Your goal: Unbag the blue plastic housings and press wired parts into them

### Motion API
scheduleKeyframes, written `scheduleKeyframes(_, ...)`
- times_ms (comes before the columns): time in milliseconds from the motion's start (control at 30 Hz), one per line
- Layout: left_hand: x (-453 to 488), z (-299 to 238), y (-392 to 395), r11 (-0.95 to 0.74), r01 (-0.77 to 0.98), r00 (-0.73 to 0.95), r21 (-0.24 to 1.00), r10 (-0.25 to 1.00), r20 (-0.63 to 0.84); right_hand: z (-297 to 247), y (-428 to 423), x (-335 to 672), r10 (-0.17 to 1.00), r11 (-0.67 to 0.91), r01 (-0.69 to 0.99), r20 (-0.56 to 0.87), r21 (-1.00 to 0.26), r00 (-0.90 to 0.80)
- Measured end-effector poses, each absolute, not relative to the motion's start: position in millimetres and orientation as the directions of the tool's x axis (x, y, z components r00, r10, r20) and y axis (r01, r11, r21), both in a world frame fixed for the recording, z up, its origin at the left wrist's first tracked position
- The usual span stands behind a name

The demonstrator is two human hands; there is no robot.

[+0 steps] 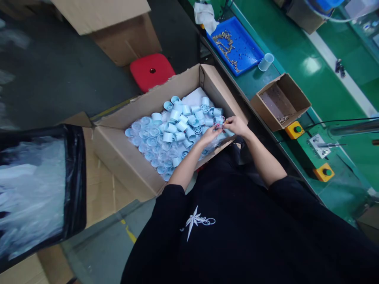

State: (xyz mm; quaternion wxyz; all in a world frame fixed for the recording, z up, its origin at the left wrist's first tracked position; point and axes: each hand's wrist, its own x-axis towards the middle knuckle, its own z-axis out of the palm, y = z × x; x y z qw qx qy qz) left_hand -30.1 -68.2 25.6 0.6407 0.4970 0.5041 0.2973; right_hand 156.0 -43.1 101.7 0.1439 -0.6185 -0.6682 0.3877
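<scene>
Over the right-hand corner of a large cardboard box (118, 157), my hands are close together. The box holds many light blue plastic cups (180, 125), some heaped loosely and others in rows under clear plastic. My left hand (211, 135) is closed, its fingertips at a small reddish bit. My right hand (237, 125) pinches at the same spot, where thin red and orange pieces show between the fingers. They are too small to name. Several cups lie just beyond and below the fingertips.
A red stool (152, 71) stands behind the box. On the green bench to the right are a blue tray (247, 49) with small metal parts, a single cup (266, 62), a small carton (276, 100) and yellow button boxes (323, 172). A black-lined bag (75, 177) stands left.
</scene>
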Motion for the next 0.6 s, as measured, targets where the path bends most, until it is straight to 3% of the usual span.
scheduleKeyframes(67, -24.3, 25.6, -68.1, 0.408, -0.075, 0.194, 0.91, 0.901, -0.388, 103.0, -50.7, 159.7, 0.955, -0.154, 0.564, -0.268, -0.811, -0.124)
scheduleKeyframes(167, -16.5, 26.2, -73.7, 0.468, -0.197, 0.018, 0.861, 0.88, -0.474, 100.2, -59.8, 161.1, 0.962, -0.257, 0.32, -0.273, -0.912, -0.008)
scheduleKeyframes(333, -2.5, 31.2, -83.5, 0.663, -0.333, 0.281, 0.67, 0.748, -0.601, 92.6, -68.7, 152.9, 0.938, -0.342, 0.002, -0.342, -0.94, 0.051)
scheduleKeyframes(433, -3.9, 33.9, -80.9, 0.611, -0.405, 0.203, 0.681, 0.786, -0.584, 92.3, -72.3, 148.8, 0.927, -0.368, -0.105, -0.373, -0.924, 0.038)
scheduleKeyframes(600, -10.3, 31.5, -76.5, 0.609, -0.327, 0.204, 0.723, 0.792, -0.575, 98.2, -79.9, 150.2, 0.911, -0.406, -0.154, -0.412, -0.901, 0.008)
